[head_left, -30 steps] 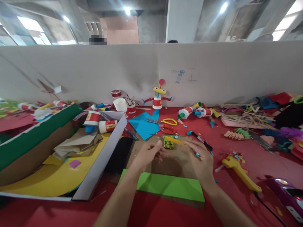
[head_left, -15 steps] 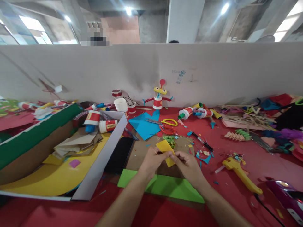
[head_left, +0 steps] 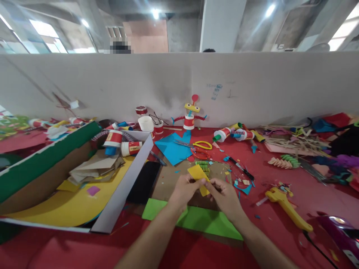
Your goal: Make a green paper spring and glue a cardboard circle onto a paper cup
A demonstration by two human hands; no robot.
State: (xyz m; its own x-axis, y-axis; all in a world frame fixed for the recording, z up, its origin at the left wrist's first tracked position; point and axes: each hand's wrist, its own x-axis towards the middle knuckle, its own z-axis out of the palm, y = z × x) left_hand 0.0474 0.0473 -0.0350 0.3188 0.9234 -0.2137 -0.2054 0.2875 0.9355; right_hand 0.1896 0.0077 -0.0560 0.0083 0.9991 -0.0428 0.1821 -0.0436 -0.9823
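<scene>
A small piece of yellow paper point(head_left: 198, 173) is pinched between both hands over a brown board point(head_left: 165, 184). My left hand point(head_left: 185, 190) is closed on its left side, thumb on top. On the right side of the paper, the thumb and fingers of my right hand point(head_left: 223, 192) are closed too. Just behind the paper lies a green folded-paper spring point(head_left: 204, 166). Under my wrists a strip of green paper point(head_left: 207, 224) lies along the board's near edge. Scissors with yellow handles point(head_left: 202, 145) rest on blue paper point(head_left: 173, 149) farther back.
An open box point(head_left: 123, 183) with paper and cup pieces stands at left, beside a black phone point(head_left: 144, 182). A yellow glue gun point(head_left: 288, 209) and a cutter knife point(head_left: 240, 168) lie at right. A paper-cup figure point(head_left: 189, 121) stands by the partition point(head_left: 126, 86).
The whole view has shifted slightly, so things sit a little farther right. Both hands keep hold of the yellow paper in nearly the same pose.
</scene>
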